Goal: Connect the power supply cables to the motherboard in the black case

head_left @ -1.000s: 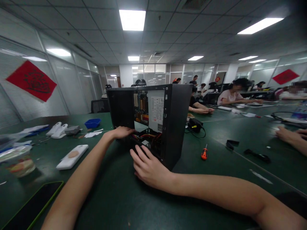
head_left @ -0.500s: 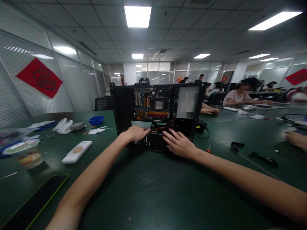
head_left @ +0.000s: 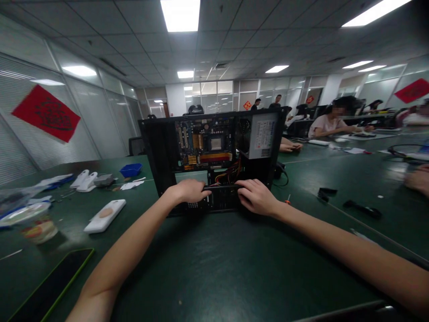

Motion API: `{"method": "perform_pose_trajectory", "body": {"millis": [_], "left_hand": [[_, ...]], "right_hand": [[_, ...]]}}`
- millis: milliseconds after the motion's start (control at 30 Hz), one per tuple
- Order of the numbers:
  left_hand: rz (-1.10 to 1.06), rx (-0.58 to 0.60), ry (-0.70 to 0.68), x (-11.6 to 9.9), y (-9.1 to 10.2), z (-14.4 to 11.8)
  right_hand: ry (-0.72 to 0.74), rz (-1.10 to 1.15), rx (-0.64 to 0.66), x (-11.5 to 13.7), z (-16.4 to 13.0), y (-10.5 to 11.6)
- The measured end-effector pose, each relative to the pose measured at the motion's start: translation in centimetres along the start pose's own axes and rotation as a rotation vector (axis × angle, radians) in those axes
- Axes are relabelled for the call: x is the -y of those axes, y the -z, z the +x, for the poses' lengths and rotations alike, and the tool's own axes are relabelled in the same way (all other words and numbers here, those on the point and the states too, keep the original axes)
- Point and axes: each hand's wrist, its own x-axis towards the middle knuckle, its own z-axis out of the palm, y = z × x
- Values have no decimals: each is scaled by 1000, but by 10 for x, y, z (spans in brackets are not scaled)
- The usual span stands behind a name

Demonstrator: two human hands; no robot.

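An open black computer case [head_left: 157,152] stands on the green table in front of me, its inside facing me. Inside it are a motherboard [head_left: 216,144] with gold heatsinks, a silver power supply [head_left: 263,138] at upper right, and a bundle of thin coloured cables [head_left: 231,172]. My left hand [head_left: 191,191] is closed over the case's near lower edge, left of the cables. On the same edge, farther right, my right hand [head_left: 256,196] has its fingers curled over the rim. The fingertips of both hands are partly hidden behind that edge.
On the left lie a green-rimmed phone [head_left: 50,286], a white device [head_left: 106,216], a plastic cup [head_left: 38,223] and a blue tray [head_left: 131,170]. To the right are a screwdriver [head_left: 288,200] and black straps [head_left: 362,209]. A co-worker's hand [head_left: 417,182] rests at the right edge.
The case has turned and tilted slightly, so the power supply's fan now shows. My right hand's spread fingers have curled round the edge. A dark edge has come into view at bottom right.
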Motion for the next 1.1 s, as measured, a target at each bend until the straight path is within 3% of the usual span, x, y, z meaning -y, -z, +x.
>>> {"method": "perform_pose_trajectory", "body": {"millis": [167,400,667,867,1000,1100], "left_hand": [[15,17,12,1,2,0],[-75,62,-92,15,6,-2],[-109,-139,-130,22,12,-7],[-100,-327,-135,17,33,-5],[-187,-406,-161,4,57,-12],[-309,-435,-185,-3,67,-24]], "right_hand": [[-35,60,16,3,1,7],[-38,56,79,5,0,10],[-96,214,91,6,9,19],[-179,364,68,7,60,36],[-297,634,179,11,105,52],[-340,817,247,17,121,69]]}}
